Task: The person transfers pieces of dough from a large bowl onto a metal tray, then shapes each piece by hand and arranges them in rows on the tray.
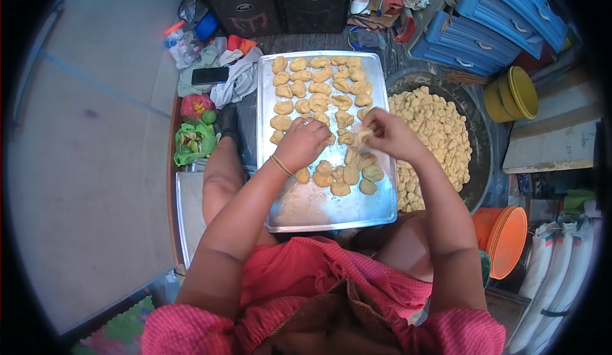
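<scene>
A metal baking tray (299, 211) lies in front of me, with rows of lumpy yellowish dough pieces (320, 88) on its far part. Nearer to me, more dough pieces (340, 189) sit in a loose cluster, several touching. My left hand (305, 141) is over the tray's middle, fingers bent and held together. Its fingertips are beside a dough piece, and what lies under them is hidden. At the tray's right side, my right hand (390, 135) pinches a small dough piece (365, 136), a little blurred, between thumb and fingers.
Right of the tray stands a wide dark basin (483, 164) heaped with dough pieces. Beyond it are a yellow bucket (510, 95), an orange bucket (507, 240) and blue drawers (475, 41). A phone (210, 76) rests on cloths at left, near a green bag (194, 141). Black speakers (280, 1) stand behind.
</scene>
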Available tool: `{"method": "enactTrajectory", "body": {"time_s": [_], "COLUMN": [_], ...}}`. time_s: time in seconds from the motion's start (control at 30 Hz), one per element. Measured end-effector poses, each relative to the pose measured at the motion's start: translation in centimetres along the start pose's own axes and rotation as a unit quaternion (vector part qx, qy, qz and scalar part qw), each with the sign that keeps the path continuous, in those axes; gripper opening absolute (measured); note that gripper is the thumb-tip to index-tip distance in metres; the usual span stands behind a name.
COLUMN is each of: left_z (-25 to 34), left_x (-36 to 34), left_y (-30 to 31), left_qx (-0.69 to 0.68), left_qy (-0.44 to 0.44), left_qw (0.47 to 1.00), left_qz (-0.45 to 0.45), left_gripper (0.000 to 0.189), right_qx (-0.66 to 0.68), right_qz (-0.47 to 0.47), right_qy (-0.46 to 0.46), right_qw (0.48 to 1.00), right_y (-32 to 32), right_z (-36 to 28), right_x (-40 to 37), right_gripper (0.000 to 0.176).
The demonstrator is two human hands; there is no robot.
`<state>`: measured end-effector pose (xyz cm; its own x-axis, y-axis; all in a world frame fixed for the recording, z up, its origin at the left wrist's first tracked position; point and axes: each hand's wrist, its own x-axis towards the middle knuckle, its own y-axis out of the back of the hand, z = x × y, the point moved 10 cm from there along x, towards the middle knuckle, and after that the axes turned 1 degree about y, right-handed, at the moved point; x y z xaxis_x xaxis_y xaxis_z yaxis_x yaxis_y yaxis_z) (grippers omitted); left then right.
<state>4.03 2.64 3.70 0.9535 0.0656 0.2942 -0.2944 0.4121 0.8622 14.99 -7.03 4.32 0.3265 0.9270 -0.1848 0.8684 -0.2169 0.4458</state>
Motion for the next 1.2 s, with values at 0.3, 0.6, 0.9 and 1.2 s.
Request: {"method": "enactTrajectory", "body": {"time_s": [0.3,0.6,0.9,1.2], "left_z": [-0.2,-2.8,-2.7,-7.6], "left_x": [0.0,0.4,1.0,-0.6], "left_y": [-1.1,1.6,0.4,7.3], "left_qx": [0.074,0.084,0.084,0.077], "left_qy": [0.001,0.066,0.07,0.173], "left_qw": [0.997,0.992,0.99,0.962], "left_qz": [-0.029,0.074,0.083,0.199], "left_gripper": [0.021,0.018,0.015,0.015], "right_qx": [-0.203,-0.208,-0.171,-0.31], "right_qz": [0.107,0.24,0.231,0.105], "right_qy": [0.024,-0.017,0.002,0.223], "right_qw": [0.973,0.948,0.958,0.918], "right_y": [0.3,3.6,2.7,-3.2], "right_z": [3.1,3.7,3.0,-3.1], "right_x": [0.6,1.2,1.8,1.4], "right_gripper": [0.018,0.029,0.024,0.018]}}
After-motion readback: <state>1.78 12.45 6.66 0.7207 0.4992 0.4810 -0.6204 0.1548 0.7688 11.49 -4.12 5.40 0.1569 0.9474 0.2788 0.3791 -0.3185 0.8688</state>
